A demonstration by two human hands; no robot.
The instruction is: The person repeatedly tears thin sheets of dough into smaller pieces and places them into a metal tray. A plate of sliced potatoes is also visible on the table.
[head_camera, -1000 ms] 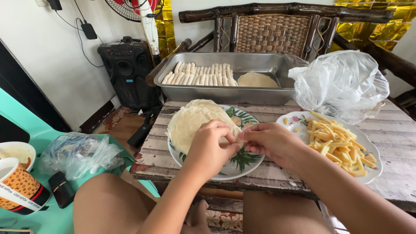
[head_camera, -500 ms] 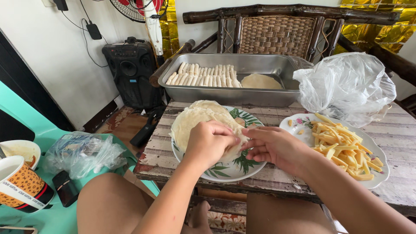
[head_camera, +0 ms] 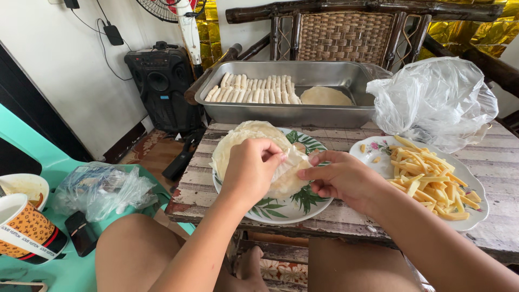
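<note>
Left hand (head_camera: 250, 168) pinching edge of thin pale round wrapper (head_camera: 286, 174), grip closed on it. Right hand (head_camera: 340, 177) fingertips pressing opposite edge, separating sheet from stack on leaf-patterned white plate (head_camera: 281, 212) sitting on weathered wooden counter (head_camera: 346, 219). Yellow cheese sticks (head_camera: 427, 181) lying within reach.

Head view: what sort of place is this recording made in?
Most likely a home room used for food preparation: a worn wooden table holds a metal tray of rolled wrappers, with a woven chair, a speaker and a fan behind.

Worn wooden table (head_camera: 346, 219): leaf-print plate (head_camera: 281, 208), cheese-stick plate (head_camera: 378, 148), steel tray (head_camera: 286, 114), plastic bag (head_camera: 432, 103).
</note>
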